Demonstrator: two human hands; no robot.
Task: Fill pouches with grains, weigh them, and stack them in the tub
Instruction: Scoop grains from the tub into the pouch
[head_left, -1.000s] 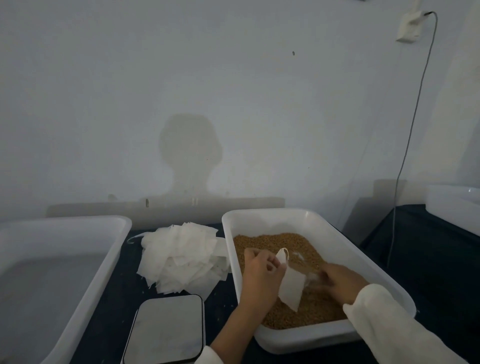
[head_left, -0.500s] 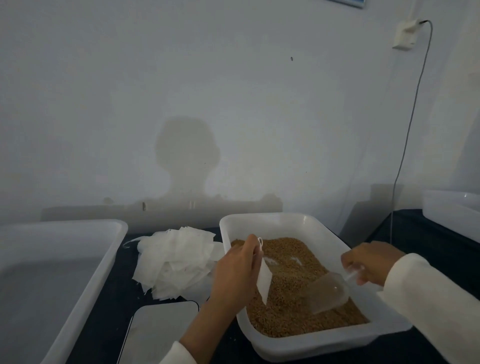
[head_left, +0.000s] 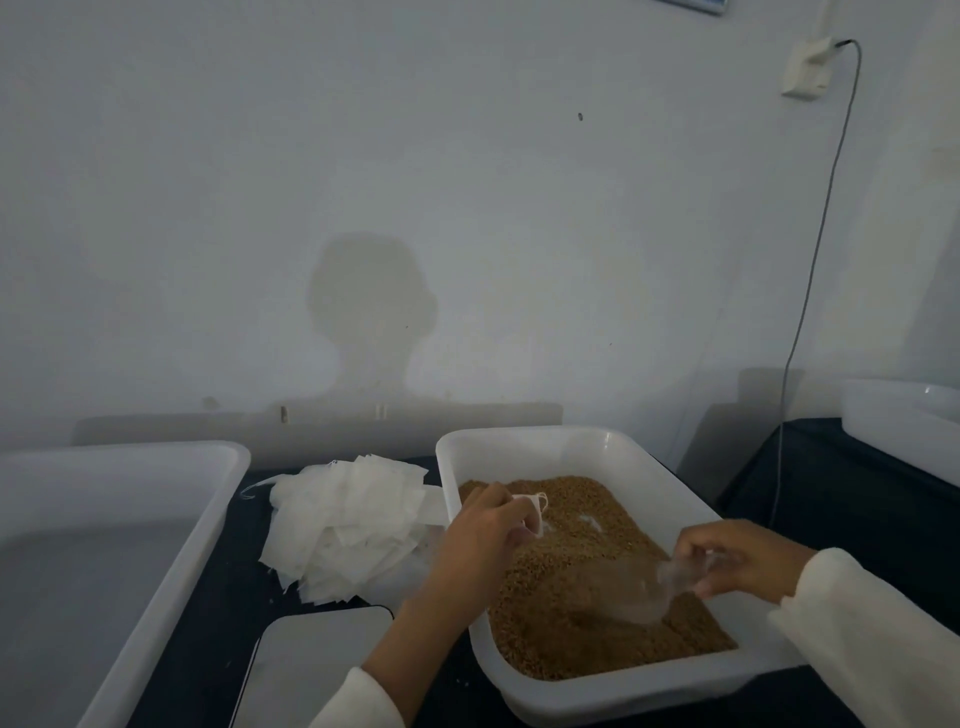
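Scale: lies nearest, at the bottom edge between the two tubs, its platform bare; nothing is being weighed yet.
Right hand: fingers curled round the handle of a clear plastic scoop; half a second ago the scoop hung tilted above the grains, now its bowl lies low and sideways against them, blurred by motion, so I judge a scoopful is being dug.
Grains: brown, filling the white grain tub, heaped toward the near end.
Left hand: pinches a white pouch by its mouth, drawstring loop showing; most of the pouch is hidden behind the fingers. A second ago it hung open in front of both hands; now it is held back at the tub's left wall, away from the scoop.
Meaning: filling has not begun; the pouch needs bringing to the scoop.
Empty pouches: loose white pile between the tubs, unchanged.
Stacking tub: at the left, no pouches visible inside.
View: the camera has tipped down and right slightly.
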